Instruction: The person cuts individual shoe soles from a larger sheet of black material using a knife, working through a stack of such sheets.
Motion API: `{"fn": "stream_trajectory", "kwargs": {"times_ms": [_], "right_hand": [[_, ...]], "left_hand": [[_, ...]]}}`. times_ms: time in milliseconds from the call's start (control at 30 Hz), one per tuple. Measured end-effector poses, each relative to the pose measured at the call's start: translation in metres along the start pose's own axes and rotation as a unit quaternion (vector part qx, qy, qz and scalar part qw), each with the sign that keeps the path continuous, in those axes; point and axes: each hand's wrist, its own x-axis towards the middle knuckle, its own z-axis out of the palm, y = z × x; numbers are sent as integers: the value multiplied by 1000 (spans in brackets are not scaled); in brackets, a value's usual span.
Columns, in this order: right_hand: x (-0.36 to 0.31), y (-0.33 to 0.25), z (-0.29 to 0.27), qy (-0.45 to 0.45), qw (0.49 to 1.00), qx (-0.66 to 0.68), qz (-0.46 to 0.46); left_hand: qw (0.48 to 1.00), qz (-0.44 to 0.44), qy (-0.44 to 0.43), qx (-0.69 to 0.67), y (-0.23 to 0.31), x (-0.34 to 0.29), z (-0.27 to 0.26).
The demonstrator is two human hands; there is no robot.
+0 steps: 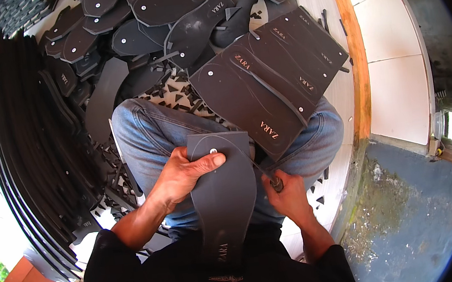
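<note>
A: Black sleeves and both forearms enter from the lower edge. Nearest item: one dark foam sole blank [224,197], lying lengthwise across the lap, heel end toward the body, toe end on the jeans [146,134].

B: Left hand?

A: Left hand [185,175] lies on the sole blank's left edge, thumb stretched over its top near a small pale dot. Grip is pressed down on the blank, fingers curled at its side.

B: Right hand?

A: Right hand [285,190] is closed around the handle of a thin knife [267,174]. Blade angles up and left, meeting the right edge of the sole blank. Grip clamped on the handle.

B: Position of the blank relative to other stock?

A: It sits just below a fanned stack of uncut dark sheets [269,79], each with a sole outline scored in it; the stack rests on the right knee and reaches toward the tiled floor [394,86]. Touching or only overlapping the blank: cannot tell.

B: Surroundings?

A: Heap of cut-out soles [155,20] beyond the knees, each with a pale dot. Tall bundle of stacked black sheets [30,154] on edge at the left. Small black offcuts [175,93] scattered on the floor between knees and heap. Orange border strip [357,57] along the tiles at right; grey concrete [415,213] below it.
</note>
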Motion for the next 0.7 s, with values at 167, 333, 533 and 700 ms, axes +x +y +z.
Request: {"fn": "stream_trajectory", "kwargs": {"times_ms": [167, 333, 533, 700], "right_hand": [[40, -32, -16, 3, 994, -15, -105], [79, -49, -12, -4, 976, -53, -211], [84, -45, -14, -58, 976, -6, -211], [81, -34, -13, -4, 972, 17, -235]], "left_hand": [[997, 19, -14, 75, 2, 1, 7], [998, 17, -2, 62, 4, -2, 9], [999, 28, -8, 43, 0, -2, 6], [998, 10, -15, 61, 1, 0, 14]]}}
